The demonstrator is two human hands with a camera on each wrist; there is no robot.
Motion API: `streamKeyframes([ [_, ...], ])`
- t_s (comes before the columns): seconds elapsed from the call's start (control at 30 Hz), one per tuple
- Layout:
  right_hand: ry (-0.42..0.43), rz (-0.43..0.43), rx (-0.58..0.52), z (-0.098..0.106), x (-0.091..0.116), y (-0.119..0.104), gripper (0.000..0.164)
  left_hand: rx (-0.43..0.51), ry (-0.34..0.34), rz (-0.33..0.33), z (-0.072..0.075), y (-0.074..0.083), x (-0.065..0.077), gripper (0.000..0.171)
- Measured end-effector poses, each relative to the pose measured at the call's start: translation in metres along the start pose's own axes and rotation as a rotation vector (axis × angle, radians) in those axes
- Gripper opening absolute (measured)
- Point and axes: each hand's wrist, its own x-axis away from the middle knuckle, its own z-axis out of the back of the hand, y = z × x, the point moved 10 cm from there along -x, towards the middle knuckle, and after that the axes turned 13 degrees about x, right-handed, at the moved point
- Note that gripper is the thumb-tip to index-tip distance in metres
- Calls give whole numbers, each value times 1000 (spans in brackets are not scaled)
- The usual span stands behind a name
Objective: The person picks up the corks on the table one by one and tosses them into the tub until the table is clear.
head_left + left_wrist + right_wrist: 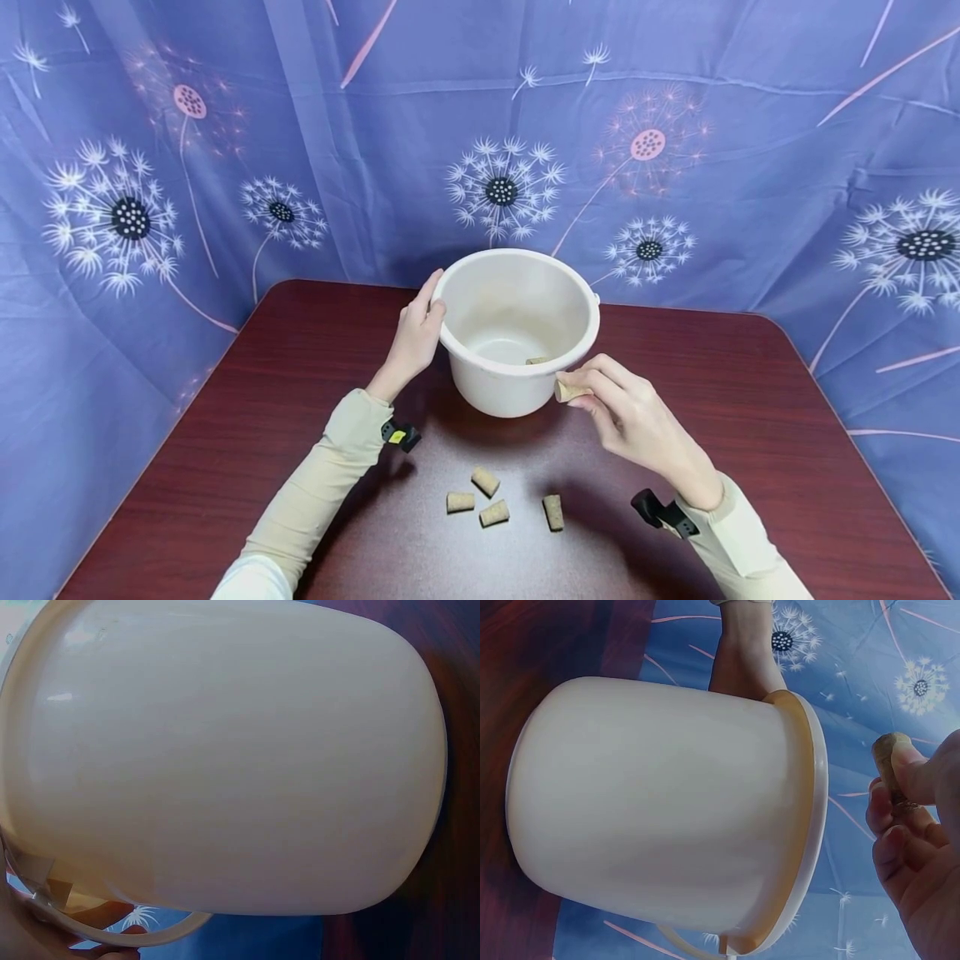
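Note:
A white plastic bucket [501, 396] stands upright on the table, its mouth facing up. My left hand [415, 333] holds its rim on the left side, and some fingers show near the bucket's handle [154, 937] in the left wrist view. Between the thumb and fingers of my right hand [637, 412] is a cork [572, 389], pinched just outside the rim at the front right. One cork [536, 361] shows partly inside the bucket, the near rim hiding the rest. Several loose corks [485, 482] lie on the table in front of the bucket.
The dark red wooden table [757, 400] has rounded far corners. Behind and beside it hangs a blue cloth [390, 183] with dandelion prints. One cork [553, 512] lies apart, right of the small group.

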Motion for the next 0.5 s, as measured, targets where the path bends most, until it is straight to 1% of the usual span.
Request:
streamKeyframes([
  [0.23, -5, -5, 8, -1, -1, 1, 26, 2, -4, 9, 0, -3, 0, 55],
  [0.5, 19, -5, 28, 1, -5, 4, 25, -8, -1, 0, 0, -2, -1, 55],
])
